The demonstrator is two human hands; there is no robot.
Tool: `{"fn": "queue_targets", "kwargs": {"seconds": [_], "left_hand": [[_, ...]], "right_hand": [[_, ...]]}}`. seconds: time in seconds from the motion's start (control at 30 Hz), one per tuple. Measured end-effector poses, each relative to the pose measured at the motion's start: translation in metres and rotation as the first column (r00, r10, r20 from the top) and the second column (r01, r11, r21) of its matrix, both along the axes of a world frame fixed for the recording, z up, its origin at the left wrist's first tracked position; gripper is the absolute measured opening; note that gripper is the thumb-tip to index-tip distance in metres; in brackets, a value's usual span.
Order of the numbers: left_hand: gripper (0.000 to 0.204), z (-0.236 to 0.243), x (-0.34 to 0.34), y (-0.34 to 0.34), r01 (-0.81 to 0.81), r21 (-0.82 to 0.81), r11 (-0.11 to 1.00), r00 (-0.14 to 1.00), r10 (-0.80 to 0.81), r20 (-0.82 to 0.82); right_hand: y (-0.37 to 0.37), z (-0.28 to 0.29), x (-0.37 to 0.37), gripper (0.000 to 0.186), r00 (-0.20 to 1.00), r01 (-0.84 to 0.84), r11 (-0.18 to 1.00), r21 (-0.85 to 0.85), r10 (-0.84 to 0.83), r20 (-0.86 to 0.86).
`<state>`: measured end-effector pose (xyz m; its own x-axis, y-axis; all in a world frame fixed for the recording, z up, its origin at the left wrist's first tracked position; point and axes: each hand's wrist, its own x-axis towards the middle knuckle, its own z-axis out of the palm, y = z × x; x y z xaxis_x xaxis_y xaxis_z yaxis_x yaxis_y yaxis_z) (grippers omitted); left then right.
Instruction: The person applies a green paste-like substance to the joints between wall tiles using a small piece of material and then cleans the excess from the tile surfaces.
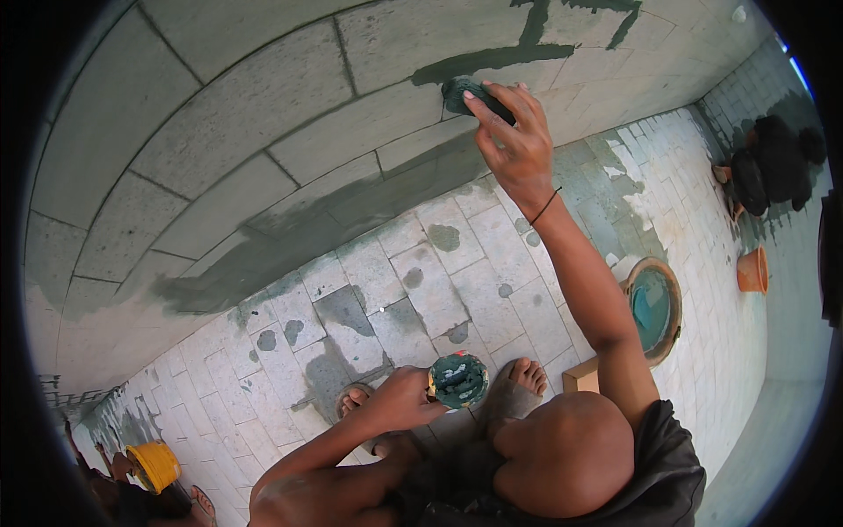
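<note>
My right hand (518, 140) reaches up to the tiled wall (281, 79), fingers and thumb closed on a small flat spreader (465, 98) coated in dark green paste. The spreader lies against the wall just below a band of wet dark green grout (492, 63) along a joint. Low between my knees, my left hand (402, 400) is wrapped round the side of a small round tub (430, 386). Dark green grout (460, 378) fills the tub, and its surface is stirred and uneven.
Pale floor tiles (430, 272) carry green splashes. At my right stands a basin (676, 307) of green water, with a cardboard piece (581, 378) nearby. An orange bucket (752, 270) and a crouching person (773, 167) are farther right. Another person handles a yellow bucket (156, 465) at lower left.
</note>
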<state>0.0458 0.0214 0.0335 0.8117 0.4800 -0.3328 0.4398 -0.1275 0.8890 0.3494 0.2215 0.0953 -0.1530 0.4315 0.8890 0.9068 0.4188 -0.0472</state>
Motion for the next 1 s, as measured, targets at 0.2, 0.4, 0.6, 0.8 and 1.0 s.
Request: {"fn": "queue_targets", "kwargs": {"seconds": [0.2,0.4,0.6,0.8,1.0], "left_hand": [[0.024,0.006,0.003,0.002,-0.018,-0.026,0.999,1.000,0.018,0.002],[0.028,0.000,0.006,-0.001,-0.089,0.010,0.996,0.992,0.088,0.093],[0.030,0.002,0.005,-0.002,-0.090,0.020,0.996,0.990,0.087,0.110],[0.025,0.003,0.002,0.003,0.007,-0.005,1.000,1.000,-0.007,-0.014],[0.024,0.000,0.002,0.001,-0.011,0.007,1.000,1.000,0.011,0.012]], "right_hand": [[0.004,-0.003,-0.002,0.051,0.999,-0.046,0.999,-0.026,0.046,0.017],[0.002,-0.010,-0.002,0.050,0.999,0.035,0.998,-0.044,-0.036,-0.021],[0.001,-0.014,0.000,0.050,1.000,-0.003,1.000,-0.011,0.003,-0.002],[-0.003,-0.028,0.001,0.053,0.998,-0.063,0.995,-0.082,0.063,-0.009],[0.011,-0.037,0.001,0.054,0.997,-0.064,0.997,-0.050,0.066,0.038]]}}
